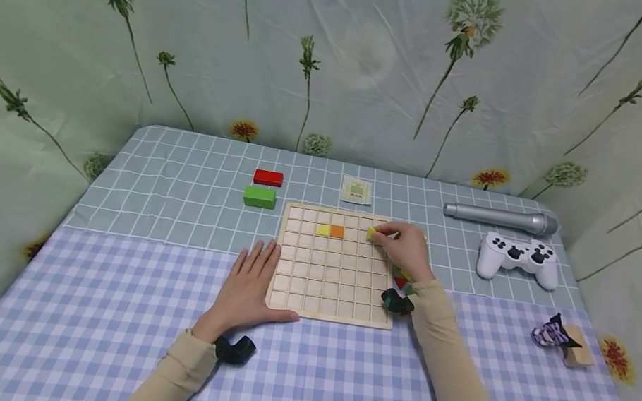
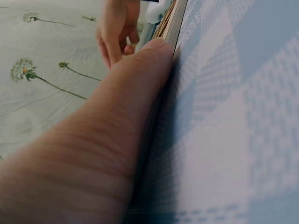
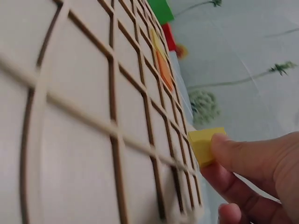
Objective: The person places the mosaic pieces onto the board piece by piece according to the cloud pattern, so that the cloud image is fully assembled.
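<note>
A wooden grid board [image 1: 332,281] with square cells lies on the table. My left hand [image 1: 245,291] rests flat against its left edge with fingers spread, the thumb along the front edge. With thumb and fingers, my right hand [image 1: 406,248] pinches a yellow block [image 3: 201,145] over the board's upper right cells. In the right wrist view the block is close above the grid. An orange square [image 1: 338,231] sits in an upper cell, and beside it on the left is a partly yellow piece [image 1: 323,229]. Several coloured pieces [image 1: 401,283] at the board's right edge are partly hidden by my right arm.
Behind the board lie a red block [image 1: 268,178], a green block [image 1: 260,198] and a small printed card [image 1: 357,190]. A silver microphone [image 1: 492,217] and a white game controller [image 1: 519,259] are at the right. Nearer stand a dark patterned cloth item [image 1: 552,334] and a wooden block [image 1: 580,350].
</note>
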The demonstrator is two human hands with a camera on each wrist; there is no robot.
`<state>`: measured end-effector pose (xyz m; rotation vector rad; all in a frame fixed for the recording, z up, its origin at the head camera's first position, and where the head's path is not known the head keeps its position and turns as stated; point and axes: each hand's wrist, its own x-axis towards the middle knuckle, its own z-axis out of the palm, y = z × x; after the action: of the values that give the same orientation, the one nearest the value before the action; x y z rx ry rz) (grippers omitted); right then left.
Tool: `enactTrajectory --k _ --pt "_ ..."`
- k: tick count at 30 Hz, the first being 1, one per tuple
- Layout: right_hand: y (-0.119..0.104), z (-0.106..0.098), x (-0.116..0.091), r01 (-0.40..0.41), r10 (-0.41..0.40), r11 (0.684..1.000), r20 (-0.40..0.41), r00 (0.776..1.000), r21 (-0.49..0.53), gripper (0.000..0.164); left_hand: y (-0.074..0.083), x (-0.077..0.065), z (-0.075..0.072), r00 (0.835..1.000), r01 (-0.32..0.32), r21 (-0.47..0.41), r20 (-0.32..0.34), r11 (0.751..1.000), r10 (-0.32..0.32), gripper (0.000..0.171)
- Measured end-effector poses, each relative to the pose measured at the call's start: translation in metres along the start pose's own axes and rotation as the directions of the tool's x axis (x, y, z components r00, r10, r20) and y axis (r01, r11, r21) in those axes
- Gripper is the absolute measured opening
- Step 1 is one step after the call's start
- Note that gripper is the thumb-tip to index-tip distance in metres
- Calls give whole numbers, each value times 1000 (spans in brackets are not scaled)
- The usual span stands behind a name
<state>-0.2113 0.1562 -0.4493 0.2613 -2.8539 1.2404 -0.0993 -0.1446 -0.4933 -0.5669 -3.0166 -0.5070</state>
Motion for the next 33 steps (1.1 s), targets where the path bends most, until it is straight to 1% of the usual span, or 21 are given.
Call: enactTrajectory --k 5,11,14,19,26,29,33 --pt "-8 16 6 34 -34 999 24 999 10 18 0 1 0 1000 -3 3 0 1000 3 123" --pt "-13 28 11 14 -13 1000 22 1000 -9 16 0 1 0 1000 -6 10 2 1000 6 122" --pt "-15 31 12 3 -2 1000 27 1000 -25 16 0 1 0 1000 -4 14 1 1000 4 123" --pt "-18 33 13 -5 7 997 23 1000 -76 16 -1 0 0 1000 -2 20 -3 1000 2 123" --pt "-20 34 13 6 -4 989 16 1000 -148 15 -2 -1 0 1000 5 14 1 1000 -5 123" --pt "-19 31 12 13 -9 991 32 999 -131 17 -1 -1 -1 1000 6 16 4 1000 -6 123" --pt "-14 21 5 31 -28 997 48 998 -64 19 -1 -1 -1 1000 4 14 0 1000 -4 122"
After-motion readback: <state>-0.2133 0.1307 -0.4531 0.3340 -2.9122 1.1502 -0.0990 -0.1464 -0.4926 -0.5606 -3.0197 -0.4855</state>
